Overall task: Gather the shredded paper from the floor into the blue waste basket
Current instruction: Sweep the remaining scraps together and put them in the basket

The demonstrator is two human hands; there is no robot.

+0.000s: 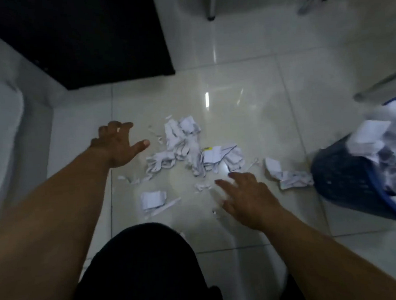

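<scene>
Paper [185, 150]: most sits in one heap on the floor [247, 101], well apart from the basket [345, 176]. One crumpled bit [285, 175] lies just beside the basket. A few scraps [152, 199] lie farther from it, nearer me.
Basket: it is on my right, looks tipped, and has paper in it already.
Left grip [117, 146]: wide open, fingers spread, holding nothing, past the heap on the side away from the basket.
Right grip [245, 197]: open, fingers fairly straight, holding nothing, between heap and basket.
How paper feels: I think very light, soft and floppy; strips slip away easily.
Where to hold: I would scoop both sides of the heap and squeeze it together.
</scene>
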